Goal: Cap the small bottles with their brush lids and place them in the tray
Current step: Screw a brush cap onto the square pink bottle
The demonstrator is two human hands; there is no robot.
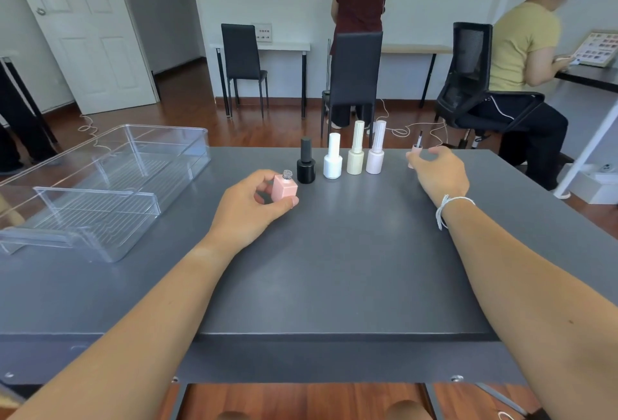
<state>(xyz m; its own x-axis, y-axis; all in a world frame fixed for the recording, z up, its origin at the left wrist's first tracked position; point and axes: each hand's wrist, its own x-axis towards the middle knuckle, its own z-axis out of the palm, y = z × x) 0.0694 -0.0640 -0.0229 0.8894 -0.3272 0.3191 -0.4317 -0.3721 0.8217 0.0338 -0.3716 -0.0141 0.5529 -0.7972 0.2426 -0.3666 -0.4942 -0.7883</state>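
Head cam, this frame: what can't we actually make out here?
- Pink brush lid: head view, the right hand covers most of it; the grip is unclear.
- Pink bottle: the left hand hides its base, so whether it rests on the table is unclear.
- Bottle contents: opaque bodies.
- Clear tray: left edge cuts it off.
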